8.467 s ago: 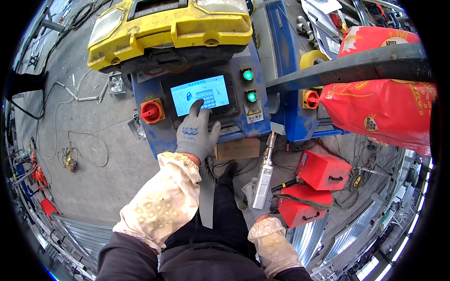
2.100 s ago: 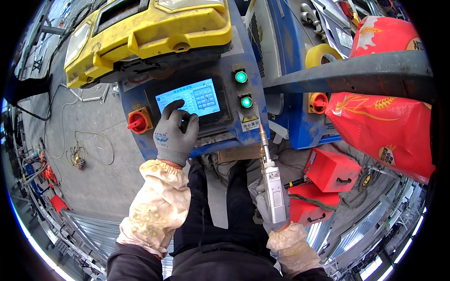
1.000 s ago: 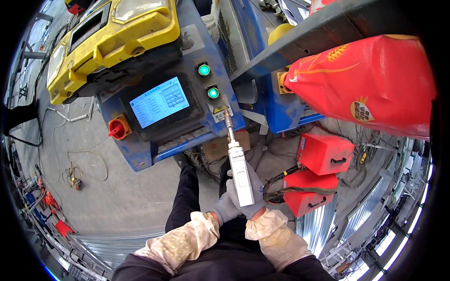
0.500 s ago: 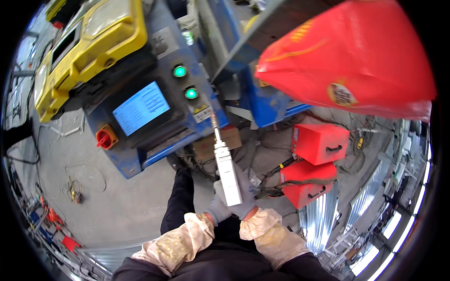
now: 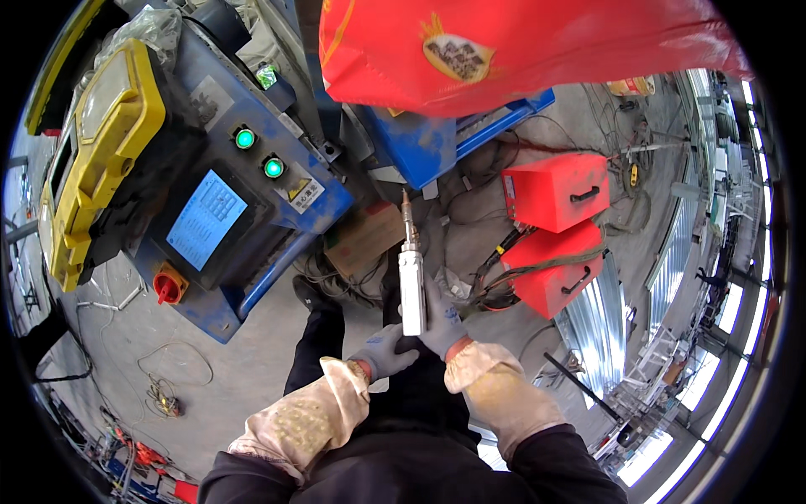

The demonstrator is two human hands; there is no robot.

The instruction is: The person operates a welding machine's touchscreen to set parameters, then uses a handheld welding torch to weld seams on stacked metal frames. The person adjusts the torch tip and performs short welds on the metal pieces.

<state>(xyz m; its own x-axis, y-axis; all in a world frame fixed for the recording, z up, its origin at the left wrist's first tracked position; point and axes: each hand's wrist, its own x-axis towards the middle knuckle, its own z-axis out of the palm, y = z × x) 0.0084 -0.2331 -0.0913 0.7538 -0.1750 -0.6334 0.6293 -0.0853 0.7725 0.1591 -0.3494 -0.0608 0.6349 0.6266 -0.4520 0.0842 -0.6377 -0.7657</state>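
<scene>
A slim welding gun [image 5: 411, 290], with a pale boxy body and a copper-coloured tip, points away from me over my legs. My right hand [image 5: 440, 323], in a grey glove, is closed round its right side; the grip itself is hidden under the body. Just left of the gun's rear end is my left hand [image 5: 388, 351], also gloved, its fingers loosely stretched and apart from the gun. Pale fabric sleeve covers wrap both forearms.
A blue machine console [image 5: 222, 315] with a lit screen [image 5: 206, 220], two green buttons and a red rotary switch [image 5: 170, 286] stands at left, a yellow case [image 5: 113, 139] on it. A red bag [image 5: 537, 50] hangs ahead. Right are red boxes [image 5: 558, 191], cables and metal sheets [image 5: 600, 336].
My left hand has come away from the gun and sits lower left of it. The gun points straighter ahead. With my head's turn, the console and red bag appear farther left.
</scene>
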